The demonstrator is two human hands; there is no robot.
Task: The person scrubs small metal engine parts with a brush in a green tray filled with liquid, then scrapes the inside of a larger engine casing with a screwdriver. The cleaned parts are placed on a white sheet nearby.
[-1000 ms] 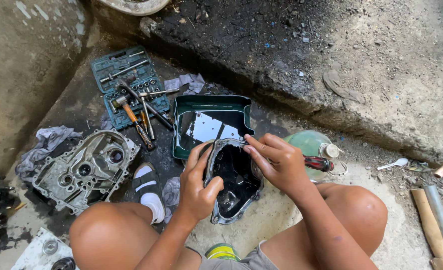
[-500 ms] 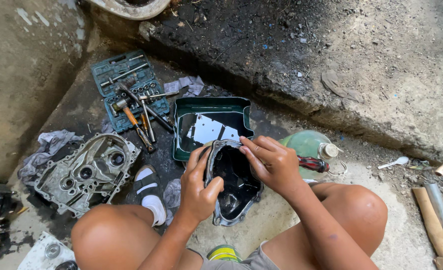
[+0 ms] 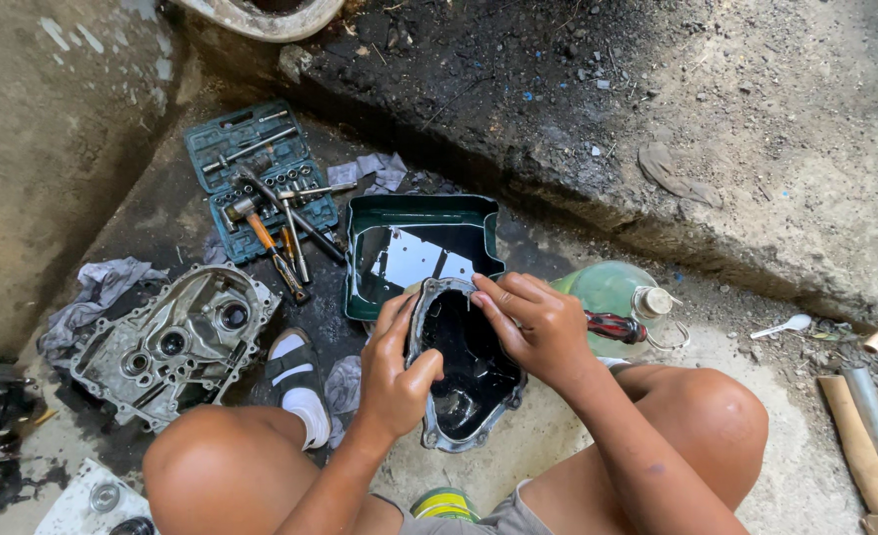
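A person squats on a stained concrete floor [image 3: 578,466], seen from above, with bare knees at the lower left and lower right. Between the knees they hold an oily black engine cover [image 3: 464,367] with a metal rim, tipped so its dark hollow faces up. The left hand [image 3: 394,372] wraps around the cover's left rim, fingers curled and closed on it. The right hand [image 3: 533,322] grips the cover's upper right rim, fingertips pressing on the edge.

Just beyond the cover, touching or nearly touching its far rim, sits a green rectangular tray [image 3: 414,253] filled with dark, shiny liquid. To the right, partly hidden behind the right hand, lies a pale green plastic bottle [image 3: 612,292] with a white cap, and a red-and-black tool handle [image 3: 615,327] lies against it. Further right, a white spoon [image 3: 786,325] lies on the floor.

Toward the far left of the floor, an open teal socket set case [image 3: 261,173] holds sockets, with a hammer [image 3: 266,243] and long tools lying across it. Nearer, at the left, a bare metal crankcase half [image 3: 171,342] rests on the floor beside a grey rag [image 3: 97,287]. A foot in a black-and-white sandal [image 3: 295,381] stands between the crankcase half and the cover. A raised, dirt-covered concrete ledge [image 3: 677,119] runs along the floor's far edge.
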